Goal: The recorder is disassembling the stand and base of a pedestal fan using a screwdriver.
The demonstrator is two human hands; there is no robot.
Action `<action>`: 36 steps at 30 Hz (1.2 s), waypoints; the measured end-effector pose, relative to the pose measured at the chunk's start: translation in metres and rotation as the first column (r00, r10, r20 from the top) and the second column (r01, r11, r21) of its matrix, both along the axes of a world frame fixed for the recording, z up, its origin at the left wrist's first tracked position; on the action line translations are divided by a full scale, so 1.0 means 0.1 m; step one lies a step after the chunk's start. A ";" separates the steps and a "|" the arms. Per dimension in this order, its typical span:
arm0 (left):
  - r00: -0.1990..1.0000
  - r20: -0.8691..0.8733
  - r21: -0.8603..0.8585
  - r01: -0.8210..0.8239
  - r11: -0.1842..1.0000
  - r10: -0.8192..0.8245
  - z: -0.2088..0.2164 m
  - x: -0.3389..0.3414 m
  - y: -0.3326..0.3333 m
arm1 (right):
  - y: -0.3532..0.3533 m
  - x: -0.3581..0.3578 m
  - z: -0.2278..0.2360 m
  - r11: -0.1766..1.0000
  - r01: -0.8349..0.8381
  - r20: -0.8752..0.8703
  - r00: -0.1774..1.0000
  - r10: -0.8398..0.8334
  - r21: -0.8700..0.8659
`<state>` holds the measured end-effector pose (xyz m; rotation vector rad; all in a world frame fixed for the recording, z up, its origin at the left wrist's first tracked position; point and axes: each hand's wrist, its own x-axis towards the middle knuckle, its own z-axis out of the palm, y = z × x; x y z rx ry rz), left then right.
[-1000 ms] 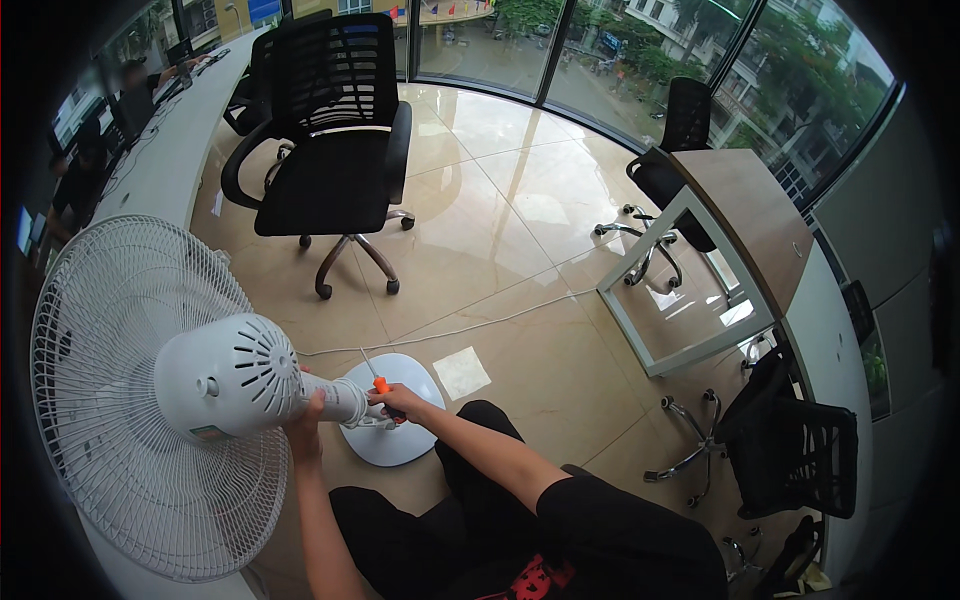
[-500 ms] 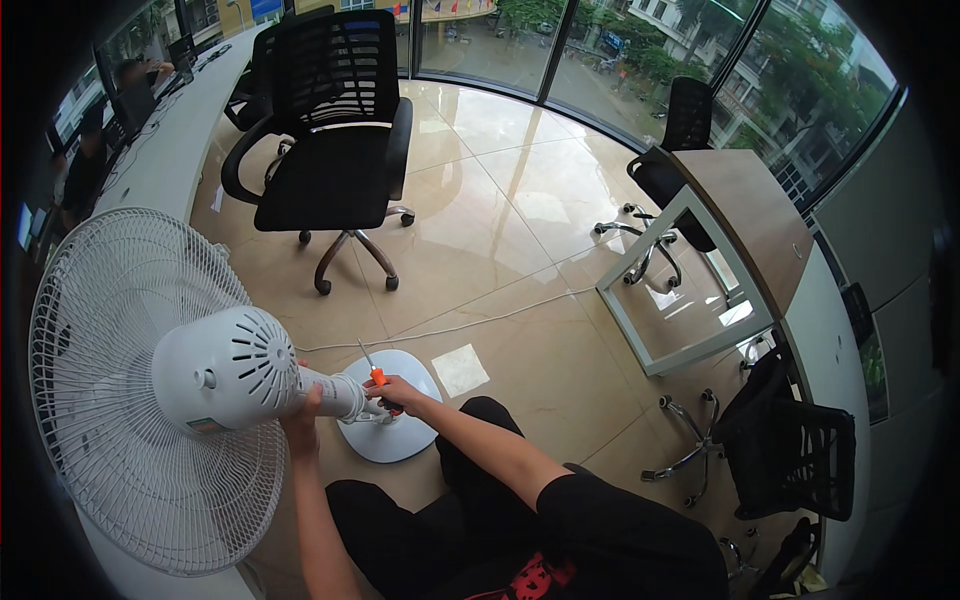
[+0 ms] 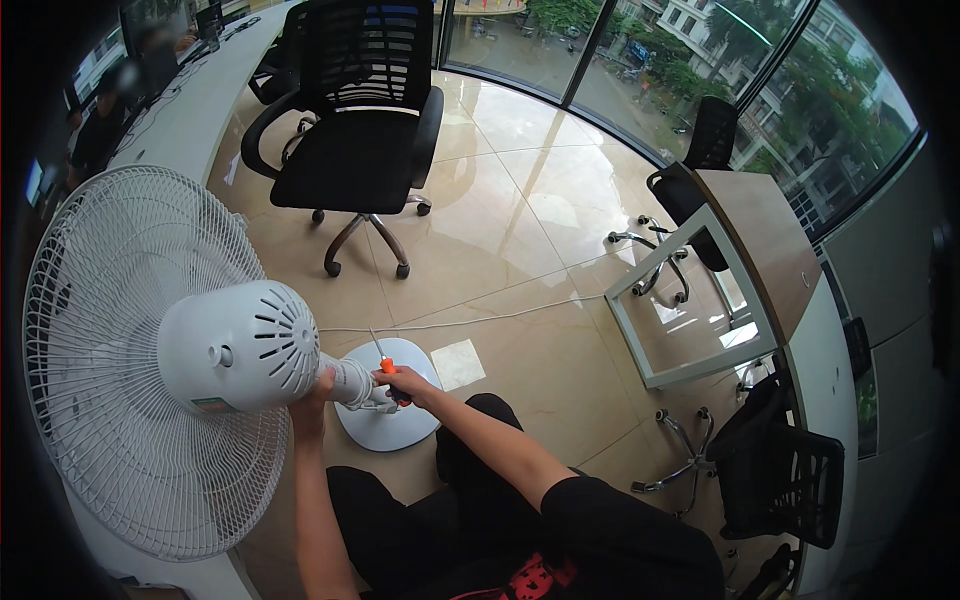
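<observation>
Right hand [image 3: 410, 384]: I'm pinching the orange-handled screwdriver [image 3: 388, 366], long axis toward 11 o'clock, fan neck [image 3: 351, 380] just beside at 9 o'clock.

This is an office: black mesh swivel chairs [image 3: 345, 160] on wheeled bases stand about, and a long white bench [image 3: 218, 98] runs along the left with cables [image 3: 166, 100] on it. Beyond are people [image 3: 98, 135] and a lit screen [image 3: 37, 185]. The floor [image 3: 490, 230] is glossy beige tile; tall windows [image 3: 520, 40] overlook trees [image 3: 840, 110] and buildings [image 3: 690, 25]. A wood-topped table [image 3: 765, 230] stands on the right.
</observation>
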<state>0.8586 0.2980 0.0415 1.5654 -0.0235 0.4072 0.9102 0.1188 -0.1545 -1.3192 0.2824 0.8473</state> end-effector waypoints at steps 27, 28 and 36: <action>0.998 -0.028 -0.146 0.044 0.988 -0.048 0.05 -0.19 -0.15 | 0.25 -0.71 0.57 0.983 0.182 0.517 0.843 -0.149 -0.014; 0.990 0.083 -0.012 -0.115 0.993 0.116 0.02 -0.22 -0.20 | 0.23 -0.72 0.57 0.979 0.201 0.527 0.834 -0.166 -0.011; 0.999 -0.030 0.144 0.029 0.989 -0.025 -0.02 -0.51 -0.26 | 0.10 -0.85 0.55 0.988 0.157 0.615 0.779 -0.123 -0.001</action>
